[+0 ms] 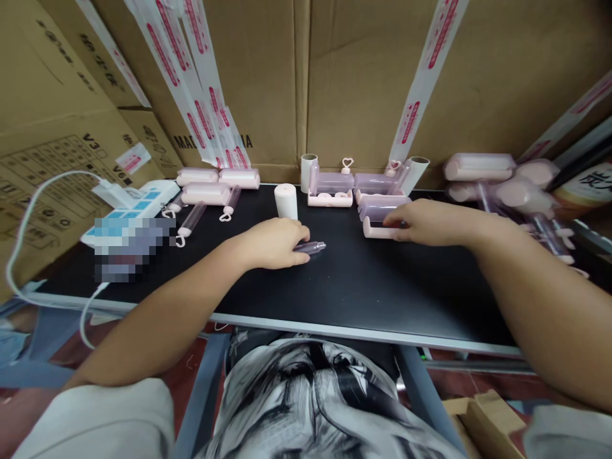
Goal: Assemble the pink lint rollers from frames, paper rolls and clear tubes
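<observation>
My left hand (277, 242) is closed on a slim, see-through purplish tube (314, 247) with a narrow tip pointing right, held low over the black table. A white cylinder with a pale pink top (285, 199) stands just beyond that hand. On the right, the fingers of my right hand (425, 221) grip a pale pink, trough-like case (375, 228). Its see-through purple cover (380, 207) is swung up behind. Farther back are more opened pink cases (329, 199), with heart-topped pieces (347, 164) by them and white upright tubes (308, 171) at either end.
Closed pink cases (205, 193) and heart-ended tubes (194, 220) lie at the back left. A white power strip (157, 191) with a cable sits beside them. More pink cases (480, 167) are heaped at right. Cardboard boxes (354, 76) wall off the back of the black table (335, 293).
</observation>
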Tool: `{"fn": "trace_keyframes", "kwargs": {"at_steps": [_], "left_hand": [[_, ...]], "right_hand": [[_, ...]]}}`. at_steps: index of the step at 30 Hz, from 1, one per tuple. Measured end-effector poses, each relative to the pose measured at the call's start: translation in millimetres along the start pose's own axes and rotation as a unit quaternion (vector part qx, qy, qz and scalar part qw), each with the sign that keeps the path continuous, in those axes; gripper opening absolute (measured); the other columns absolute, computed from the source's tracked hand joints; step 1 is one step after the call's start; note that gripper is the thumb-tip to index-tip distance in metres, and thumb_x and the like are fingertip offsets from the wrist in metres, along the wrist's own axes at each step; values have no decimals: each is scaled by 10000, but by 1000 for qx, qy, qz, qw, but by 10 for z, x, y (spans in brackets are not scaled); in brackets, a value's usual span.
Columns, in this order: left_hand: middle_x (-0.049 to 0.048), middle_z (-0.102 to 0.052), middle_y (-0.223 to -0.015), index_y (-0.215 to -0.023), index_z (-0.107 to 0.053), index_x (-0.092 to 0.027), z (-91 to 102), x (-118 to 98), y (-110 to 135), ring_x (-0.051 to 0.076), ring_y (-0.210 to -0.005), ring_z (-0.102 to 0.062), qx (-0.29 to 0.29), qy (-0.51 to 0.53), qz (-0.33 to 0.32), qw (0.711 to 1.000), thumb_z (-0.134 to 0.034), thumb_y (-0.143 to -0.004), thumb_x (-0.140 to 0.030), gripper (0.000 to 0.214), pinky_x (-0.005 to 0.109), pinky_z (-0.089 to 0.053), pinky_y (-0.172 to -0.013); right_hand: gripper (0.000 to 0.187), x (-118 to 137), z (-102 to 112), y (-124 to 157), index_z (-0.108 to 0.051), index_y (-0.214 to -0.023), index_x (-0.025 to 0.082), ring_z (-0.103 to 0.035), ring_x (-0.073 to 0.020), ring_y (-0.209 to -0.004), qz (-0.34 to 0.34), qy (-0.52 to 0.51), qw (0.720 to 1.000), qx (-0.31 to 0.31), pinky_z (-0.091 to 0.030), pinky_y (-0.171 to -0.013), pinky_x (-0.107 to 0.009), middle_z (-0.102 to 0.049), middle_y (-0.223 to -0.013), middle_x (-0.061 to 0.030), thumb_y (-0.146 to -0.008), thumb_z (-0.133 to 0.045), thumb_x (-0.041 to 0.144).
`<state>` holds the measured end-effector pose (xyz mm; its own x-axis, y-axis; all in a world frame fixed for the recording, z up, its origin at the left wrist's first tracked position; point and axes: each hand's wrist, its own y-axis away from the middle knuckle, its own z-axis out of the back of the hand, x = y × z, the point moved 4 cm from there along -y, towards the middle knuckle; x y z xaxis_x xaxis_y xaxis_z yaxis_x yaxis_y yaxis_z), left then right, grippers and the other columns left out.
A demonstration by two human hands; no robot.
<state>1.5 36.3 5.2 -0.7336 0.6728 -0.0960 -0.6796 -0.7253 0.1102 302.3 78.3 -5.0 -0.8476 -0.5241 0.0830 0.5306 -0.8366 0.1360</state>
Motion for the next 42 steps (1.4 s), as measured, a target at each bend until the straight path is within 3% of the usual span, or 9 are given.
{"fn": "trace_keyframes", "kwargs": {"at_steps": [4,8,10,13,15,17,30,37,42], "left_hand": [[65,-762,-997,-1039,-755,-207,-12,-34,11,237,-879,-695,22,-3,-4,1000,-675,-883,-397,259,317,-439,-709],[45,-752,-995,-1043,-719,-191,45,-106,28,185,-833,-677,-5,83,-56,995,-653,-916,-365,226,291,-449,-714],[26,-744,-949,-1094,-694,-188,65,-132,39,159,-781,-667,-17,139,-74,987,-629,-944,-365,240,275,-451,-700],[9,-728,-912,-1168,-668,-188,90,-162,55,139,-731,-644,-51,174,-104,978,-621,-962,-374,281,264,-446,-687],[9,-720,-897,-1177,-667,-186,101,-171,62,138,-717,-633,-78,173,-120,974,-625,-962,-382,293,265,-443,-686],[13,-716,-892,-1176,-670,-184,105,-171,64,141,-717,-629,-98,169,-129,972,-624,-963,-385,297,266,-443,-689],[24,-738,-915,-1178,-709,-191,59,-149,26,148,-724,-638,-85,134,-121,980,-659,-945,-389,310,264,-420,-687],[50,-759,-1023,-1131,-754,-216,-15,-115,-8,215,-870,-696,-26,30,-69,997,-651,-929,-389,285,302,-407,-700],[56,-762,-1048,-1167,-758,-215,-44,-93,-24,228,-899,-711,-25,13,-53,998,-644,-934,-409,324,310,-423,-697]], "right_hand": [[109,108,21,12,-676,-780,228,-615,-224,-714,-32,2,999,43,-388,-654,-334,-709,-796,-38,-830,-617,305],[222,426,139,61,-600,-751,215,-576,-197,-720,47,-117,992,-20,-440,-684,-337,-646,-825,-43,-888,-611,390],[274,584,144,86,-586,-810,216,-587,-183,-701,58,-264,962,-35,-480,-644,-325,-636,-849,-38,-920,-623,464],[334,783,69,108,-575,-937,227,-575,-160,-577,36,-480,876,-25,-465,-483,-290,-664,-815,-29,-948,-640,555],[359,885,39,119,-587,-968,234,-566,-156,-533,42,-545,836,-40,-436,-423,-272,-689,-785,-32,-953,-651,586],[367,935,32,127,-603,-939,242,-582,-164,-539,44,-563,823,-65,-427,-404,-261,-695,-758,-32,-942,-677,601],[322,856,-26,50,-555,-989,235,-545,-123,-595,34,-501,862,-72,-478,-429,-235,-613,-819,22,-887,-763,459],[579,744,-113,-43,-501,-1221,259,-554,-131,-586,-24,-519,850,-90,-396,-438,-237,-662,-865,24,-776,-845,394],[333,736,-64,-46,-558,-852,228,-541,-138,-588,-40,-496,858,-132,-423,-504,-281,-575,-700,33,-809,-813,437]]}}
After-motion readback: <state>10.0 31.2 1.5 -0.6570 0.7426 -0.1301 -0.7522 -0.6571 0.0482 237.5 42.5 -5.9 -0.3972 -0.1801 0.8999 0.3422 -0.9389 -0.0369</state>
